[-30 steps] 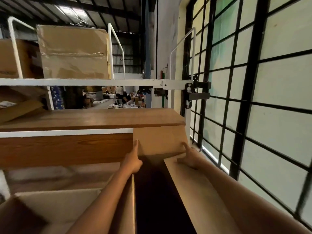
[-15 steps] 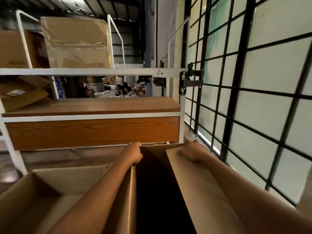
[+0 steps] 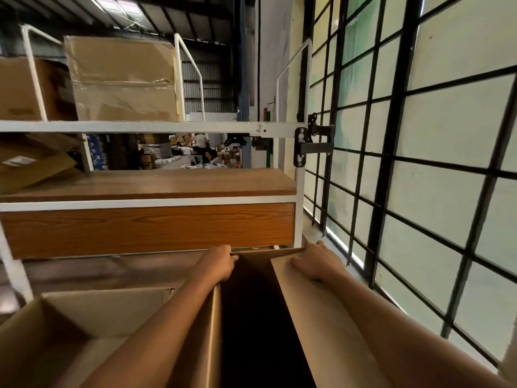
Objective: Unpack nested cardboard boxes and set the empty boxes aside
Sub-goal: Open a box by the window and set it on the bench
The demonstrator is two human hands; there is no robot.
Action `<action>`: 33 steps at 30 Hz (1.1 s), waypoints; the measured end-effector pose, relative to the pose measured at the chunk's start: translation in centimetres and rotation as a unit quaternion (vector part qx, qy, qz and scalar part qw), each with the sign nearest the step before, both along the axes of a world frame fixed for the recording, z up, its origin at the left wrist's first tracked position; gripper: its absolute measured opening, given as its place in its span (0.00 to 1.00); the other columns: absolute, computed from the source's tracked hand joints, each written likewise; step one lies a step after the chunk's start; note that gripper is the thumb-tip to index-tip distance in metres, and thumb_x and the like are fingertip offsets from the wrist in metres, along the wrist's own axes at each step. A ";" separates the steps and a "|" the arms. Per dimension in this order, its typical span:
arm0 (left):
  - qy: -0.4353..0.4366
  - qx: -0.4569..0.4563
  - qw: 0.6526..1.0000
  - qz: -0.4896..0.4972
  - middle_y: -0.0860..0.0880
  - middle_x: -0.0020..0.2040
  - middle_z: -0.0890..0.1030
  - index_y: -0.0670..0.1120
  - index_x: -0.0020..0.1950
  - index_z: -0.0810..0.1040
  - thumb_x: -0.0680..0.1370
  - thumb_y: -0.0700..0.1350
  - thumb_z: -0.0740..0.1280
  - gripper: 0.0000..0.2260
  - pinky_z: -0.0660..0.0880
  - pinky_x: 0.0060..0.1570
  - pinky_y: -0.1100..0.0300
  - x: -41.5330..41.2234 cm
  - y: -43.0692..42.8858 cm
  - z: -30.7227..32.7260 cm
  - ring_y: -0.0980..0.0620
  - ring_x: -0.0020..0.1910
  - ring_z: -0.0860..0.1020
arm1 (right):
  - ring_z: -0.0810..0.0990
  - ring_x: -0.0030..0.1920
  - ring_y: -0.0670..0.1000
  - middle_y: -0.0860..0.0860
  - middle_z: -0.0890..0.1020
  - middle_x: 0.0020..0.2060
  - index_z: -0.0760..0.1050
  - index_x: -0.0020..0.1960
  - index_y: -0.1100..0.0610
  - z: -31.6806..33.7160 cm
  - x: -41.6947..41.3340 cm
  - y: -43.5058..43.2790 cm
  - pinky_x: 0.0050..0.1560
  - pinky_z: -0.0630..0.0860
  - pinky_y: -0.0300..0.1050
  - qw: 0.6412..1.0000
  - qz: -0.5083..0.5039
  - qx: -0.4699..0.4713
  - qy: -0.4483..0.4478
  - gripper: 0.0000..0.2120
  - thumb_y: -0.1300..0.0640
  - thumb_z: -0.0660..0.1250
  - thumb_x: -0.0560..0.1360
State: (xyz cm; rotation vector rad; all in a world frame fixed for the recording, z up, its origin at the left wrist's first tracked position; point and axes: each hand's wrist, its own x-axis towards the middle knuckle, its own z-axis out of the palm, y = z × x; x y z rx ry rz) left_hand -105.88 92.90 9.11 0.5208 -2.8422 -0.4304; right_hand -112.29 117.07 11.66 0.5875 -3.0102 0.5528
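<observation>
- Head view: you stand at a shelving rack (image 3: 156,127) in a warehouse, both arms stretched out over a tall, narrow cardboard box (image 3: 321,317) held in front of you, its open mouth dark between your forearms.
- Your left hand (image 3: 221,261) is curled over the far end of the box's left wall; your right hand (image 3: 316,261) lies over the far top edge of the right-hand flap, fingers (image 3: 298,260) wrapped down across it. Both hands are closed on the cardboard, not spread.
- The far end of the held box sits just below the wood-faced shelf (image 3: 148,228), near the rack's right-hand post and beside the barred window (image 3: 419,163).
- Near left, a second open box (image 3: 92,317) stands touching the left wall of the one you hold. What shows of its inside looks bare, though the lower part is cut off by the frame.
- The inside of the held box is too dark to read, so whether anything is still nested in it cannot be told.
- By these signs the job reads as mid-course: at least one box is open beside you, and the one in your hands has not yet been set aside.
- Sealed cartons (image 3: 120,79) sit on the rack's top tier, untouched.
</observation>
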 end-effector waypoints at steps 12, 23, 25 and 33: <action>-0.006 0.034 0.999 -0.015 0.52 0.43 0.75 0.51 0.47 0.72 0.82 0.51 0.61 0.06 0.70 0.44 0.57 -6.0 -6.8 -0.2 0.54 0.42 0.74 | 0.77 0.49 0.53 0.52 0.74 0.52 0.76 0.55 0.50 -0.6 -5.8 -6.8 0.50 0.77 0.51 0.999 -0.029 -0.032 0.004 0.18 0.41 0.60 0.72; -0.018 -0.175 0.984 -0.026 0.47 0.61 0.74 0.50 0.59 0.75 0.82 0.52 0.58 0.11 0.70 0.62 0.45 -4.7 -6.0 1.2 0.44 0.63 0.72 | 0.42 0.76 0.69 0.60 0.45 0.79 0.46 0.79 0.44 0.0 -3.5 -8.3 0.65 0.40 0.81 0.995 0.032 0.087 -0.040 0.56 0.18 0.56 0.60; -0.026 -0.209 0.977 -0.035 0.46 0.65 0.73 0.50 0.61 0.74 0.82 0.51 0.59 0.11 0.69 0.63 0.44 -3.9 -4.8 1.7 0.43 0.65 0.70 | 0.38 0.75 0.71 0.60 0.41 0.78 0.43 0.79 0.45 0.5 -1.6 -8.6 0.63 0.38 0.82 0.990 0.044 0.122 -0.058 0.58 0.21 0.62 0.60; -0.030 -0.153 0.984 -0.083 0.45 0.68 0.71 0.51 0.69 0.72 0.80 0.52 0.63 0.18 0.69 0.65 0.45 -0.7 2.9 3.2 0.42 0.68 0.68 | 0.80 0.48 0.55 0.53 0.81 0.48 0.77 0.51 0.53 4.2 2.8 -5.5 0.51 0.79 0.54 0.996 0.030 -0.082 -0.008 0.18 0.43 0.68 0.66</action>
